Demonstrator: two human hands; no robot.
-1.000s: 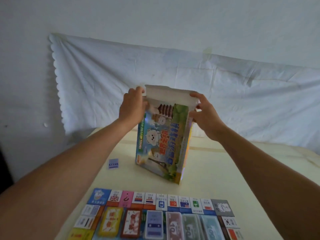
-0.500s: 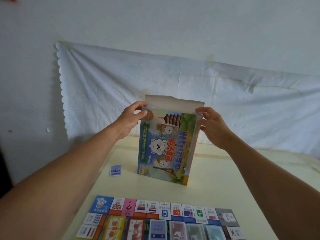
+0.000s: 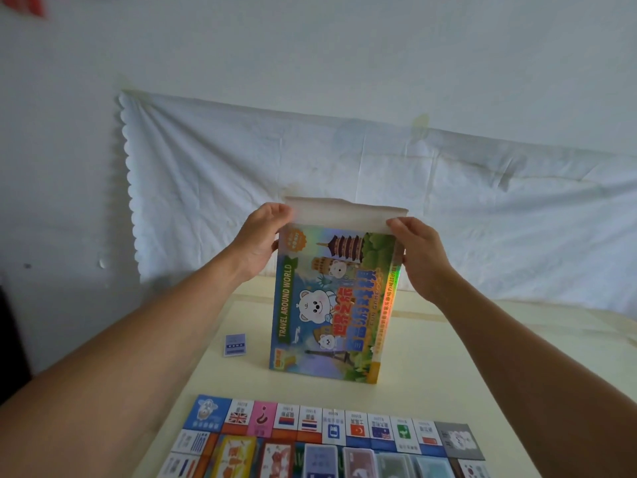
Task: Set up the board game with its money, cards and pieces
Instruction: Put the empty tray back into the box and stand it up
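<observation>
Colourful cardboard game box (image 3: 331, 305), printed with white bears and TRAVEL AROUND WORLD, stands upright on its short end on the pale yellow table (image 3: 448, 357), just beyond the far edge of the unfolded game board (image 3: 331, 431). I have only the 1 head view. In it the left hand (image 3: 258, 241) is curled round the box's upper left corner, fingertips at the left end of the plain grey top flap (image 3: 344, 215), which stands raised above the opening. The right hand (image 3: 422, 260) grips the upper right corner, fingers bent onto the flap's right end, thumb against the side edge. Both hands hold the box and nothing else. I cannot see inside it from here.

Along the bottom of the picture, stacks of cards and paper money (image 3: 320, 458) lie in a row inside the board's border, blurred at the frame edge. 1 small blue card (image 3: 235, 345) lies alone on the table left of the box, apart from it. A creased white cloth (image 3: 224, 174) hangs on the wall (image 3: 310, 46) behind.

I judge the step in hand to be working the flap at the box's mouth; whether to reach what is left inside or to close it, I cannot tell. With money and cards apparently laid out, the setup looks well along. Next I would want 1 hand steadying the box body while the other handles the flap, so this tall, narrow box does not tip onto the board.
</observation>
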